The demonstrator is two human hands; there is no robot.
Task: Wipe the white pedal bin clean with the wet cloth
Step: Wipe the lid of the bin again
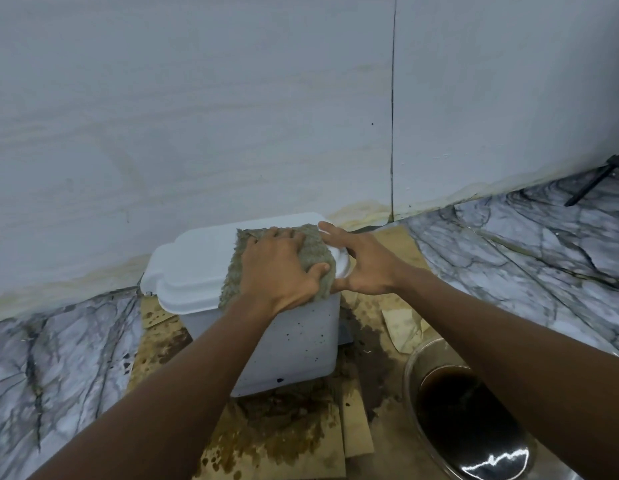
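Note:
The white pedal bin (283,344) stands on the floor against the wall with its lid (193,268) closed. Dark specks dot its front wall. A grey-green wet cloth (316,252) lies on the right half of the lid. My left hand (276,271) presses flat on the cloth, fingers spread and thumb resting on it. My right hand (366,268) grips the lid's right end, with the index finger along the far edge and the thumb at the near edge.
Stained brown paper sheets (283,445) lie under and in front of the bin. A metal bowl of dark dirty water (467,420) sits at the right front. The white wall (231,116) runs close behind. A black tripod leg (599,178) reaches onto the marble-patterned floor at the far right.

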